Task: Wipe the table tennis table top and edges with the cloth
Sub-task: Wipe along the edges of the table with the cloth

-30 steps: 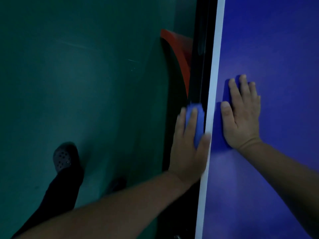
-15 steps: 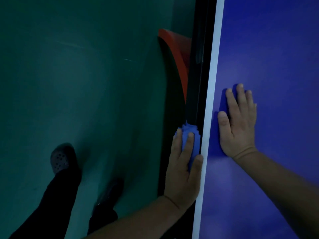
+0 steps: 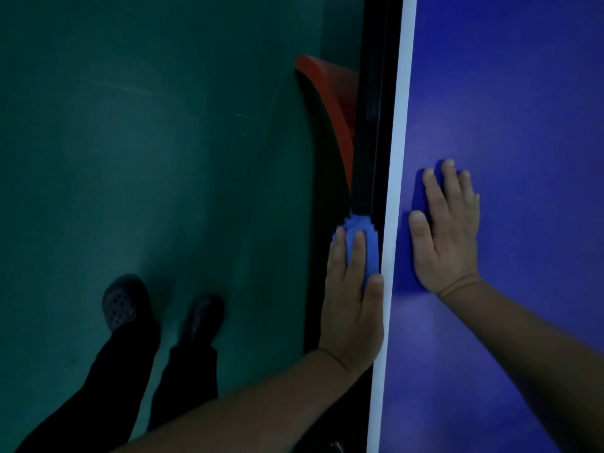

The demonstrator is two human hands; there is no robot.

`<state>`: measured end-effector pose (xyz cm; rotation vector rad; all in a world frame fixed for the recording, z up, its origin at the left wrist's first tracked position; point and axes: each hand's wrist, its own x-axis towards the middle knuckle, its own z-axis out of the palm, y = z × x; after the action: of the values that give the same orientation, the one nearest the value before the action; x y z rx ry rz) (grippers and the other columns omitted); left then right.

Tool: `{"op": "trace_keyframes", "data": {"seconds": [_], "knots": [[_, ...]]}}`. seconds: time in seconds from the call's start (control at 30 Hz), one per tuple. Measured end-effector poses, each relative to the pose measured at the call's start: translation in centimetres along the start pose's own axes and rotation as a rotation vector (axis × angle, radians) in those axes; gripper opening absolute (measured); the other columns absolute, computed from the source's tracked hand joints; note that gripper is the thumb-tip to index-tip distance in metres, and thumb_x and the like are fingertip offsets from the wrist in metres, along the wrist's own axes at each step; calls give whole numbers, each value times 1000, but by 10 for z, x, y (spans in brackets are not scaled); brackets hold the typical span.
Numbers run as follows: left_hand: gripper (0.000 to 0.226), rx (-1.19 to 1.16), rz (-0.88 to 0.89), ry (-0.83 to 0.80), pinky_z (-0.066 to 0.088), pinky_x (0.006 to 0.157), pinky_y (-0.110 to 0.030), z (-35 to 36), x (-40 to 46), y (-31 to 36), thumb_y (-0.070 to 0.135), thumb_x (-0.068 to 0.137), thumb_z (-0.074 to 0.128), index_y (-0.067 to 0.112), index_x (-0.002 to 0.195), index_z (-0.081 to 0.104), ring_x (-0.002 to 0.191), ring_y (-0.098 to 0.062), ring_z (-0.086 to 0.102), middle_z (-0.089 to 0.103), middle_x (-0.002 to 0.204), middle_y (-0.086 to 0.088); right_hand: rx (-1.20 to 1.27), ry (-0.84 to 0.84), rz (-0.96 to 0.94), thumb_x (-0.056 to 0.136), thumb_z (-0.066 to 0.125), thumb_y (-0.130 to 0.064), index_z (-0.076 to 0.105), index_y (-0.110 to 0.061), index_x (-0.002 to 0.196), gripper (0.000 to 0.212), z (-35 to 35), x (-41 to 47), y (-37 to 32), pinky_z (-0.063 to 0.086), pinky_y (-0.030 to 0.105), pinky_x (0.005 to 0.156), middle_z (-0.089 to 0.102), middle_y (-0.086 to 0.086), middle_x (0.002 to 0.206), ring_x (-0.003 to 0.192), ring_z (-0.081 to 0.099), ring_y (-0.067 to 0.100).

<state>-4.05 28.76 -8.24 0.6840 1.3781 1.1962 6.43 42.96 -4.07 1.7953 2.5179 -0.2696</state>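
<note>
Head view: left hand (image 3: 351,299) presses the small blue cloth (image 3: 362,246), fingers extended, against the blue surface's (image 3: 506,93) dark side edge; right hand (image 3: 447,227) lies flat, empty, on top.

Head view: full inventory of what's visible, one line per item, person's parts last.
table top: 1, blue, right side
edge line: 1, white stripe, along the table top's left border
table side edge: 1, black, below the stripe
cloth: 1, blue, pressed on the side edge
curved panel: 1, red, under the table, partly hidden
floor: green, left
shoes: 2, dark, on the floor lower left
left hand: 1, fingers straight over the cloth, thumb on the stripe
right hand: 1, flat on the table top
</note>
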Motion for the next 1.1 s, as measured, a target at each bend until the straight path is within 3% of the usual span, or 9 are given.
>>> {"op": "trace_keyframes", "data": {"seconds": [0.13, 0.33, 0.43, 0.53, 0.63, 0.73, 0.83, 0.97, 1.1], "knots": [[58, 36, -15, -28, 5, 127, -41, -4, 25, 15, 48, 105, 27, 36, 157, 4, 154, -3, -8, -2, 170, 10, -13, 1, -7, 103, 24, -49, 20, -28, 160, 61, -1, 1, 0, 2, 55, 124, 5, -6, 168, 156, 1, 26], [63, 88, 29, 6, 7, 126, -42, -17, 130, 54, 33, 102, 28, 21, 161, 11, 155, -10, -1, 5, 170, -1, -20, -6, 3, 103, 27, -49, 24, -27, 159, 60, -3, 2, -3, 5, 57, 123, 10, -4, 168, 156, 3, 28], [64, 52, 40, 3, 7, 127, -42, -14, 103, 55, 30, 105, 36, 16, 161, 7, 155, -10, 1, 5, 170, -1, -14, -28, 3, 103, 27, -51, 26, -26, 159, 61, -6, 3, -2, 4, 57, 123, 12, 0, 168, 156, 3, 28], [64, 56, 11, -46, 8, 127, -43, -11, 42, 36, 35, 107, 38, 30, 157, -1, 155, -7, -2, -1, 169, 10, -15, -47, -3, 103, 27, -52, 28, -25, 158, 61, -6, 2, -1, 5, 56, 123, 14, 1, 168, 156, 4, 30], [61, 94, 3, -42, 11, 126, -46, -7, 37, 27, 49, 106, 31, 38, 155, -2, 155, -9, -3, -3, 168, 16, 0, -25, -31, 101, 40, -47, 45, -18, 148, 55, -15, 15, -2, 21, 58, 119, 32, 11, 159, 148, 24, 36], [63, 101, 62, -25, 11, 126, -46, -10, 82, 40, 52, 106, 28, 28, 157, 0, 156, -10, -2, 1, 170, 8, 44, -9, -108, 100, 45, -43, 56, -10, 135, 49, -33, 53, 3, 35, 57, 111, 43, 15, 148, 135, 38, 32], [64, 106, 118, 30, 10, 127, -41, -15, 159, 64, 36, 105, 36, 17, 160, 11, 156, -11, 3, 10, 169, -1, -1, -47, -163, 104, 36, -47, 41, -15, 152, 57, -37, 117, 6, 23, 56, 120, 28, 13, 162, 148, 25, 34], [64, 77, 127, 75, 10, 127, -35, -25, 244, 96, 34, 103, 38, 14, 160, 17, 155, -13, 7, 13, 169, -4, -40, -27, -33, 103, 20, -57, 18, -30, 160, 64, -25, 182, -12, 5, 58, 122, 7, 2, 170, 155, 2, 33], [62, 63, 101, 66, 9, 126, -32, -22, 203, 81, 34, 108, 38, 21, 162, 11, 154, -5, 3, 6, 170, 5, -31, -8, -8, 103, 19, -58, 16, -32, 161, 63, -25, 189, -17, 0, 59, 121, 4, -3, 170, 156, -1, 29]]}}
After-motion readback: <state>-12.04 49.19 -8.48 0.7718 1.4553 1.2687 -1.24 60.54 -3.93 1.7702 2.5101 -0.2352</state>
